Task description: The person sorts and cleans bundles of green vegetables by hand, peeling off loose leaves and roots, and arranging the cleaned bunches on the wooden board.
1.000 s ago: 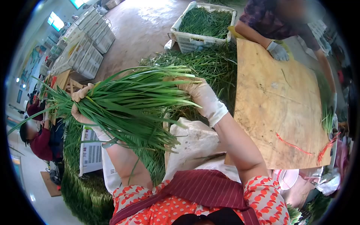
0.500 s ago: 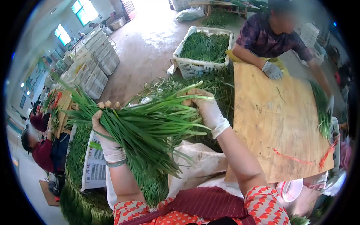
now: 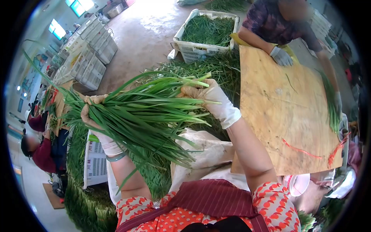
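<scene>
A loose bunch of long green garlic chives (image 3: 143,104) is held up in front of me, leaf tips to the left and pale stem ends to the right. My left hand (image 3: 96,120), in a white glove with soiled fingers, wraps around the leafy part. At the stem end, my right hand (image 3: 216,102), gloved too, has its fingers closed on some pale stems; the fingertips are partly hidden. Some leaves splay downward over my left wrist. Below the bunch lies a heap of more chives (image 3: 150,178), beside a pale, dirt-marked cloth (image 3: 205,150).
A wooden board (image 3: 286,112) lies to the right, with red ties (image 3: 301,150) on it. Across it, a gloved co-worker (image 3: 270,31) reaches toward more chives (image 3: 330,104). A crate of greens (image 3: 185,50) stands ahead, stacked white crates (image 3: 85,58) at left.
My left hand has moved left and slightly down along the bunch. The right hand has shifted a little at the stem ends. My view has tilted slightly downward.
</scene>
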The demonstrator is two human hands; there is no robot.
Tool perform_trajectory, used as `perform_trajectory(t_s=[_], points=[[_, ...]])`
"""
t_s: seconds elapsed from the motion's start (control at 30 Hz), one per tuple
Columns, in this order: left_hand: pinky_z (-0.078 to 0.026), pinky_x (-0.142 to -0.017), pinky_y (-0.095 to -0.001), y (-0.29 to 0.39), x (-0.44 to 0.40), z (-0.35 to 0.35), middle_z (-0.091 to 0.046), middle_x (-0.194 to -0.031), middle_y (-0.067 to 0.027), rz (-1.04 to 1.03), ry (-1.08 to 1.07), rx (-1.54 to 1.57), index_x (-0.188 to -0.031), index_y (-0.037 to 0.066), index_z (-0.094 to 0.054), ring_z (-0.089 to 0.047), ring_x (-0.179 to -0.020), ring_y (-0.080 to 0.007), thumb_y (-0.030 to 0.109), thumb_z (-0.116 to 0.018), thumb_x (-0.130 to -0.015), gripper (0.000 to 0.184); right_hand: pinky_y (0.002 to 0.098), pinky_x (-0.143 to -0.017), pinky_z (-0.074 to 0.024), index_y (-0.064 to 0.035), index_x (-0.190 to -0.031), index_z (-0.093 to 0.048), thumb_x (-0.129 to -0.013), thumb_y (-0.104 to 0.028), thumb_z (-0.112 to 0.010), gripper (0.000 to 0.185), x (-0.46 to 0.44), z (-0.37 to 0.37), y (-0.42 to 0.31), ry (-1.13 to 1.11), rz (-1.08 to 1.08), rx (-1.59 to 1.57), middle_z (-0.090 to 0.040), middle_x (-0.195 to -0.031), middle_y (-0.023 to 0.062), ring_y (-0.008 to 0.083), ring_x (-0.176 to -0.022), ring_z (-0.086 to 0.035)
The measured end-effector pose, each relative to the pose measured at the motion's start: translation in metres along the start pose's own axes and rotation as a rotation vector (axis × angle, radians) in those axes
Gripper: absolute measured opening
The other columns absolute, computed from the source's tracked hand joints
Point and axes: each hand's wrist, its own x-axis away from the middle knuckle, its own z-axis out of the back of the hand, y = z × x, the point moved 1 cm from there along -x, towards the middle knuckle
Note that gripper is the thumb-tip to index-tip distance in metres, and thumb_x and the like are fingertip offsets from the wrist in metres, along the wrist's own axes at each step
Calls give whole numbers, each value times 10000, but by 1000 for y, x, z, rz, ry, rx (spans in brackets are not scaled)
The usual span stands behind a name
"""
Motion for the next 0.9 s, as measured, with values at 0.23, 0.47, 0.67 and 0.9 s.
perform_trajectory(t_s=[0.23,0.47,0.67,0.9], points=[[-333,-901,-349,1,-2,-6,-463,-775,24,-5,-151,231,-903,119,-417,-505,-793,-132,125,-541,-765,186,231,-612,-506,18,-988,-601,-856,-172,-601,231,6,-5,-1,64,16,-38,-650,-831,84,112,-697,-614],[-336,-919,-366,11,2,-7,-464,-784,26,-16,-210,314,-814,112,-420,-499,-812,-133,93,-536,-753,132,252,-677,-475,-12,-888,-580,-905,-253,-480,261,-1,32,13,379,141,228,-615,-735,37,113,-665,-577],[-333,-928,-372,24,5,7,-464,-793,19,-86,-160,210,-818,110,-419,-484,-819,-130,89,-518,-763,115,262,-766,-472,-32,-950,-612,-887,-153,-530,159,-12,116,19,702,268,-88,-643,-801,59,137,-776,-596],[-319,-914,-359,19,3,6,-441,-772,22,-108,-151,134,-840,102,-425,-452,-785,-124,103,-518,-776,113,289,-728,-466,-84,-891,-669,-705,-351,-719,330,14,3,-26,338,333,1029,-644,-757,80,206,-725,-623]])
